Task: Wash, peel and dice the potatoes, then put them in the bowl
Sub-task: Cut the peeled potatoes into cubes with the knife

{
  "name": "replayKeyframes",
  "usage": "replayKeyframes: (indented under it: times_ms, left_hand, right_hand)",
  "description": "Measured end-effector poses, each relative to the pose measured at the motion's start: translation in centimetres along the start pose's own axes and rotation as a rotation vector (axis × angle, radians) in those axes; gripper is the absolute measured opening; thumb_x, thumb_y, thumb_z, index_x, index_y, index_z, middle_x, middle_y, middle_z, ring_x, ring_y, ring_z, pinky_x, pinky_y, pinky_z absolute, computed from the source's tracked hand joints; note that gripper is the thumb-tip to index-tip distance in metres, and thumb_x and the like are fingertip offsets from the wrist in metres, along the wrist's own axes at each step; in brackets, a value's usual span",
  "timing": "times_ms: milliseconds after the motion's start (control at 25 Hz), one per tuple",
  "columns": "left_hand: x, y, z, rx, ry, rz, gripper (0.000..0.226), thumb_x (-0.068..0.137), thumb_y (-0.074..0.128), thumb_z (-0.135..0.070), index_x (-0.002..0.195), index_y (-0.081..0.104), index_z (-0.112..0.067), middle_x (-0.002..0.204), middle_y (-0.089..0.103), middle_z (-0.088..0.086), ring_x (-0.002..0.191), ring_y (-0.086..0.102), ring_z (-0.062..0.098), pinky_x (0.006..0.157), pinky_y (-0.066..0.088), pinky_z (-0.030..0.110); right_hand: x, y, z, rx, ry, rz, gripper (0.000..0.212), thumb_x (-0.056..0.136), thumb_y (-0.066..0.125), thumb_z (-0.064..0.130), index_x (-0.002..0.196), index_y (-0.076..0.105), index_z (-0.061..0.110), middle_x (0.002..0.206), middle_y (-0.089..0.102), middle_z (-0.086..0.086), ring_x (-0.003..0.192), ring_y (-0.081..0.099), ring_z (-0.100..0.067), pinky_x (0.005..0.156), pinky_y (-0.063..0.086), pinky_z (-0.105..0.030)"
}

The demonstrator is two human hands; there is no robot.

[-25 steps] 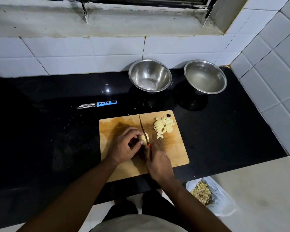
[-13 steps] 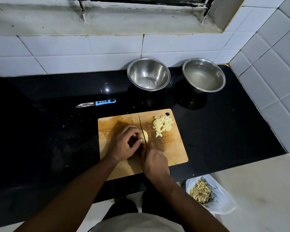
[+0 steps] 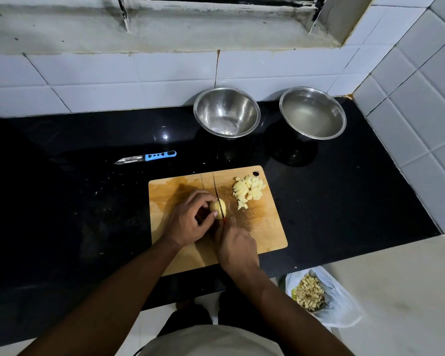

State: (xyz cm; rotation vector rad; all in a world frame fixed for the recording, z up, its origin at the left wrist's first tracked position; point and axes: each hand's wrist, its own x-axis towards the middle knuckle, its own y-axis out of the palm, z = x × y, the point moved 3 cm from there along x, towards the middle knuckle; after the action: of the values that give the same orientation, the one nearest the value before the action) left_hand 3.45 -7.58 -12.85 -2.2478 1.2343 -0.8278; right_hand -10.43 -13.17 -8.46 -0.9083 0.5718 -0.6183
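Wooden board (image 3: 262, 227): peeled potato piece (image 3: 218, 207) at centre, pinched by curled left hand (image 3: 188, 222) fingers.
Knife (image 3: 217, 195): handle gripped by right hand (image 3: 235, 246), blade on potato.
Handling: judged firm, wet, slippery; flat side down is safest.
Diced pile (image 3: 248, 191): at 2 o'clock.
Bowls: empty bowl (image 3: 226, 111), water bowl (image 3: 312, 113) at 12 to 1 o'clock, path unobstructed.
Peeler (image 3: 147, 157): at 10 o'clock.

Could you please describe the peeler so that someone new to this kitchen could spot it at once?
On the black countertop, look left of the wooden cutting board. The peeler lies there alone, flat. Its light blue handle sets it apart from the red-handled knife.
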Motion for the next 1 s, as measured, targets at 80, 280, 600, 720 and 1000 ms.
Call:
replayKeyframes:
  times_ms: [80,280,600,720,1000]
  left_hand:
    - [0.00,0.00,-0.05,-0.007,-0.009,0.002,0.028,0.092,0.061,-0.032,0.113,0.063,-0.014,0.117,0.055,-0.004,0.093,0.055,0.007,0.075,0.037,0.005]
    - [-0.07,0.03,0.01,-0.014,-0.009,-0.006,0.027,0.092,0.064,-0.030,0.113,0.064,-0.014,0.117,0.055,-0.005,0.093,0.055,0.005,0.076,0.038,0.004]
    - [0.06,0.13,-0.17,-0.013,0.012,-0.020,0.026,0.088,0.073,-0.016,0.112,0.064,-0.012,0.116,0.052,-0.010,0.092,0.053,0.001,0.077,0.036,0.002]
    - [0.10,0.11,0.10,-0.009,0.023,-0.025,0.024,0.089,0.072,-0.019,0.112,0.065,-0.013,0.115,0.054,-0.008,0.092,0.054,0.002,0.078,0.040,0.008]
    - [0.32,0.30,0.17,-0.014,0.025,-0.028,0.024,0.088,0.070,-0.023,0.110,0.065,-0.015,0.113,0.056,-0.006,0.090,0.056,0.008,0.074,0.044,0.015]
  right_hand:
    - [0.01,0.00,-0.09,0.000,-0.008,-0.006,0.029,0.105,0.031,0.035,0.107,0.050,0.013,0.092,0.069,-0.011,0.085,0.065,-0.032,0.064,0.038,-0.035]
    - [-0.01,0.00,-0.37,-0.024,-0.045,-0.034,0.032,0.105,0.031,0.035,0.111,0.052,0.011,0.093,0.069,-0.012,0.085,0.066,-0.033,0.067,0.044,-0.036]
    - [0.16,0.36,-0.63,-0.058,-0.045,0.002,0.032,0.105,0.031,0.034,0.114,0.051,0.010,0.097,0.069,-0.012,0.090,0.066,-0.032,0.066,0.040,-0.034]
    - [-0.01,0.15,-0.66,-0.120,-0.105,0.041,0.032,0.107,0.029,0.027,0.117,0.050,0.007,0.103,0.067,-0.014,0.094,0.065,-0.032,0.074,0.046,-0.036]
    - [0.29,0.78,-1.05,-0.113,-0.168,0.075,0.028,0.105,0.032,0.017,0.112,0.055,0.003,0.106,0.063,-0.021,0.095,0.061,-0.036,0.079,0.047,-0.043]
